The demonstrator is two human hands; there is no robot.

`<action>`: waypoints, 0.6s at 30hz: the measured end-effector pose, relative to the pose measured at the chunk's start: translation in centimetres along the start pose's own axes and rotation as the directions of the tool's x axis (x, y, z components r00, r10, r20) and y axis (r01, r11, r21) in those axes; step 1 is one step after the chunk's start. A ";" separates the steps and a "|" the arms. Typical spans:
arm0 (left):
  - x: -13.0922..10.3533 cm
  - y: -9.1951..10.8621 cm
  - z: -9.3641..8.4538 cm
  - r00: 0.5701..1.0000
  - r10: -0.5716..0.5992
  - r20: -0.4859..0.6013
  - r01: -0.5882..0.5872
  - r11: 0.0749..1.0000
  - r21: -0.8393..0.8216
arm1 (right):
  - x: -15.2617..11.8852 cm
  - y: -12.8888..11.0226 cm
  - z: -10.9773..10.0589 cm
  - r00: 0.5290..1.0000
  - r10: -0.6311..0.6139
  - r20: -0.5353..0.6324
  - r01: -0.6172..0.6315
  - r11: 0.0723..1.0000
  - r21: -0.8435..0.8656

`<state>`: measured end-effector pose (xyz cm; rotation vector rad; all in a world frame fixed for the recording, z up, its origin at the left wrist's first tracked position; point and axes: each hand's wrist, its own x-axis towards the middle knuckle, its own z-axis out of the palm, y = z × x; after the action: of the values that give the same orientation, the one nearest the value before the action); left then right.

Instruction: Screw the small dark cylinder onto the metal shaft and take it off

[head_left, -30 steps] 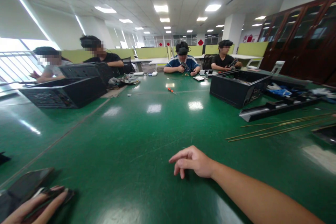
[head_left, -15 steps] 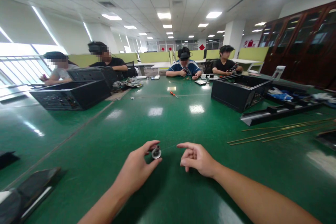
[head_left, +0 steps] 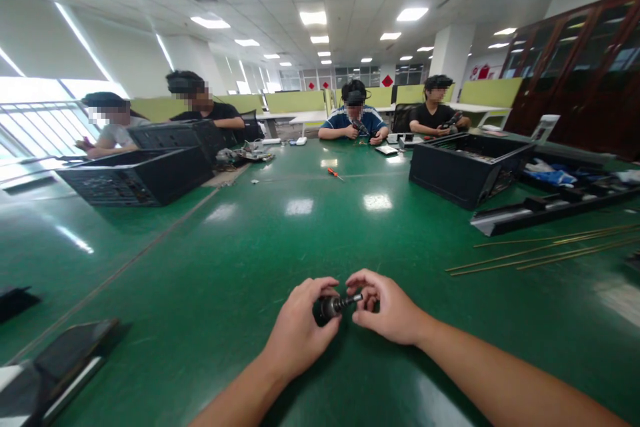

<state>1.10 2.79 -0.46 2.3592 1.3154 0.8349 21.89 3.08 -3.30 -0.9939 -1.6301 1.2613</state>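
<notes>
Between the thumb and fingers of my left hand (head_left: 307, 327) is a dark cylindrical part with a metal shaft (head_left: 329, 310), held above the green table (head_left: 260, 247). The shaft points right, and its bright tip lies close to the curled fingers of my right hand (head_left: 387, 307). A gap shows between the thumb and forefinger of that right hand, which appears to hold nothing. I cannot tell whether its fingertips touch the shaft.
Farther out lies an orange screwdriver (head_left: 334, 174). Black computer cases stand at left (head_left: 135, 177) and right (head_left: 460, 170). Thin brass-coloured rods (head_left: 525, 257) lie at right, beside a long black metal rail (head_left: 540, 210). Several people sit across the table.
My left hand has moved right, turning the part so its shaft now shows sideways. My right hand has stayed nearby with its fingers more curved, and the hands are closer together.
</notes>
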 end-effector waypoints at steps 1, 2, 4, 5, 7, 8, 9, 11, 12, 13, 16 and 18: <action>0.0 0.0 0.0 1.000 0.000 0.006 0.000 1.000 -0.005 | 0.0 -0.1 0.0 1.000 0.012 -0.001 -0.012 0.999 -0.035; 0.0 0.0 0.0 1.000 -0.005 0.015 0.005 1.000 -0.007 | -0.1 -0.2 0.0 1.000 0.018 -0.002 -0.018 0.997 -0.070; -0.1 0.1 0.0 0.999 -0.026 0.037 0.027 1.000 -0.005 | -0.1 -0.2 0.1 1.000 0.015 -0.006 -0.016 0.992 -0.128; -0.1 0.1 -0.1 0.998 -0.040 0.047 0.041 0.999 -0.006 | -0.1 -0.2 0.1 1.000 0.008 -0.008 -0.009 0.989 -0.146; -0.2 0.2 -0.2 0.996 -0.061 0.063 0.062 0.998 -0.012 | -0.1 -0.1 0.2 1.000 -0.007 -0.010 0.006 0.986 -0.165; -0.2 0.2 -0.3 0.996 -0.064 0.065 0.065 0.998 -0.015 | -0.1 -0.1 0.2 1.000 -0.015 -0.009 0.013 0.985 -0.171; -0.2 0.2 -0.3 0.996 -0.062 0.064 0.063 0.998 -0.014 | -0.1 -0.1 0.2 1.000 -0.023 -0.009 0.021 0.984 -0.175; -0.3 0.2 -0.3 0.997 -0.055 0.053 0.055 0.998 -0.001 | -0.1 -0.2 0.3 0.999 -0.037 -0.005 0.036 0.982 -0.184; -0.3 0.2 -0.3 0.997 -0.052 0.049 0.051 0.999 0.006 | -0.1 -0.3 0.3 0.999 -0.044 -0.003 0.042 0.980 -0.194; -0.3 0.1 -0.2 0.998 -0.050 0.046 0.049 0.999 0.010 | -0.1 -0.4 0.2 0.999 -0.051 -0.003 0.049 0.977 -0.209; -0.4 -0.1 0.0 0.998 -0.044 0.048 0.043 0.999 0.010 | -0.1 -0.5 0.1 0.997 -0.083 -0.001 0.080 0.959 -0.272; -0.5 -0.3 0.1 0.998 -0.033 0.046 0.033 0.999 0.008 | -0.1 -0.5 0.1 0.995 -0.098 0.006 0.096 0.949 -0.300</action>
<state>0.81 2.51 -0.88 2.3417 1.3371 0.7627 21.80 2.88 -2.80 -1.0835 -1.8776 0.9591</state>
